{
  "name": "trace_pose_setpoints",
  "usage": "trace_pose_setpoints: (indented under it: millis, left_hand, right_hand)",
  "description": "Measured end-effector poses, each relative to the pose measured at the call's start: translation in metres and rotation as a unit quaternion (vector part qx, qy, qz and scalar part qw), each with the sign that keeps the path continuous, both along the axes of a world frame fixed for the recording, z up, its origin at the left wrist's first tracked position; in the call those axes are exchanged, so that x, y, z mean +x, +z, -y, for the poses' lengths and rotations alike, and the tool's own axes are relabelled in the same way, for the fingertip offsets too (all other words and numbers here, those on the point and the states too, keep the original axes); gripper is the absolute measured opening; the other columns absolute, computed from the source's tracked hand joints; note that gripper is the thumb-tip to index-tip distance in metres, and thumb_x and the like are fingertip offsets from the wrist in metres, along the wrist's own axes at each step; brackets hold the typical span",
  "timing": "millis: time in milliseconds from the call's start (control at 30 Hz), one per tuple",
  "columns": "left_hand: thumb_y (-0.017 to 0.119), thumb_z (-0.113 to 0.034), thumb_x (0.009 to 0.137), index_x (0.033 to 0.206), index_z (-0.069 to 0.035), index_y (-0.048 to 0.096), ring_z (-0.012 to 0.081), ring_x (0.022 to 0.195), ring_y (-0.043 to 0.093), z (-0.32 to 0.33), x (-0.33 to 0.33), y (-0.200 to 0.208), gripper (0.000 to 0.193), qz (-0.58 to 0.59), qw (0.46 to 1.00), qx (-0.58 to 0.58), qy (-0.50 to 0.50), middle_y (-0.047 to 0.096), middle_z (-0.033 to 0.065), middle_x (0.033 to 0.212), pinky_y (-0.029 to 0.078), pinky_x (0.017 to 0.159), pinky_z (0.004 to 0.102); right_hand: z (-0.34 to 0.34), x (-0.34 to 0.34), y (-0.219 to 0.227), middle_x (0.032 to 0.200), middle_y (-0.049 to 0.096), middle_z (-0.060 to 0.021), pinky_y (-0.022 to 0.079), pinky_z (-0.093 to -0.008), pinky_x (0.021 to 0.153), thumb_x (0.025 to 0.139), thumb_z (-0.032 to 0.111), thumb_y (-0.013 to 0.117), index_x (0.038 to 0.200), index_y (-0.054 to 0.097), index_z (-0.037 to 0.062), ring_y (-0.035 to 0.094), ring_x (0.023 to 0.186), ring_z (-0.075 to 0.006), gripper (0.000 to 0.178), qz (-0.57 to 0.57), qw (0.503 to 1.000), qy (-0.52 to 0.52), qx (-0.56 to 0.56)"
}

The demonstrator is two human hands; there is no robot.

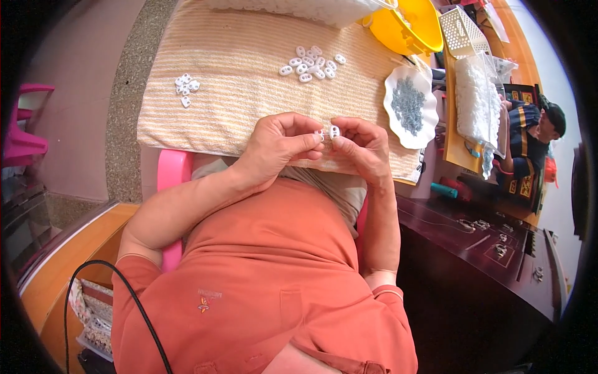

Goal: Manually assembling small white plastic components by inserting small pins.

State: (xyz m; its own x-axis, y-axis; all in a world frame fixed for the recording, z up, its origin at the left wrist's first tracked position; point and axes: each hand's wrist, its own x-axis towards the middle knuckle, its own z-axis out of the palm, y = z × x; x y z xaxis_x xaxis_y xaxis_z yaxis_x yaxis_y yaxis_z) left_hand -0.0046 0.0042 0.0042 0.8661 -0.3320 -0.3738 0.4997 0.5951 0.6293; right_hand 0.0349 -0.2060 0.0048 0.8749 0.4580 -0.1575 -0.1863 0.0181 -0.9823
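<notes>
My left hand and my right hand meet close together over the near edge of a striped towel. Between the right thumb and fingers I pinch a white oval plastic piece with two holes. The left fingertips close on a small whitish part, mostly covered by them. Beyond the hands lies a loose group of similar white two-hole pieces. A smaller cluster of white pieces rests on the towel at the left. To the right, a white scalloped dish holds many tiny grey parts.
At the far edge stand a see-through container of white pieces and a yellow basin. A white perforated basket and a filled plastic bag sit right. Another person is beyond them. A pink chair surrounds me.
</notes>
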Motion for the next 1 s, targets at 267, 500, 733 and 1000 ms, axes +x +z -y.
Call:
trace_pose_setpoints:
  millis: [267,500,733,1000]
  left_hand:
    - [0.063,-0.003,0.087,0.102,0.0,0.061,0.012,0.081,0.064,0.0007,0.0,0.0003,0.016,0.001,1.0,0.004,-0.003,0.065,0.0063,0.092,0.057,0.074,0.026]
    - [0.063,-0.003,0.087,0.103,0.001,0.062,0.012,0.081,0.064,0.0009,0.0002,0.0007,0.016,0.004,1.0,0.007,-0.004,0.065,0.0062,0.091,0.057,0.074,0.0257]
    - [0.063,-0.003,0.088,0.102,0.001,0.062,0.0121,0.08,0.064,0.0008,0.0001,0.0011,0.015,0.008,1.0,0.009,-0.006,0.065,0.0063,0.09,0.057,0.074,0.0258]
    - [0.063,-0.004,0.088,0.103,0.001,0.062,0.0124,0.08,0.064,0.0011,0.0002,-0.001,0.015,0.006,1.0,0.009,-0.009,0.065,0.0066,0.091,0.057,0.073,0.0258]
  right_hand:
    - [0.0013,-0.0011,-0.0022,0.095,0.067,-0.0112,0.054,-0.0267,0.076,0.084,-0.002,0.066,0.114,0.059,-0.0069,0.065,0.084,-0.0157,0.031,-0.001,1.0,0.004,0.013]
    - [-0.0005,-0.0026,0.0004,0.093,0.066,-0.0047,0.05,-0.0224,0.074,0.082,-0.002,0.069,0.113,0.062,-0.0041,0.061,0.082,-0.0086,0.032,-0.016,1.0,-0.009,0.021]
    - [0.0002,-0.003,0.0002,0.095,0.066,-0.0046,0.05,-0.0229,0.074,0.082,-0.002,0.069,0.114,0.063,-0.003,0.061,0.083,-0.009,0.032,-0.018,1.0,-0.007,0.02]
    - [-0.0008,-0.0031,0.0,0.096,0.067,-0.0118,0.053,-0.0276,0.08,0.084,-0.003,0.065,0.114,0.06,-0.0071,0.065,0.087,-0.0165,0.031,-0.002,1.0,0.009,0.013]
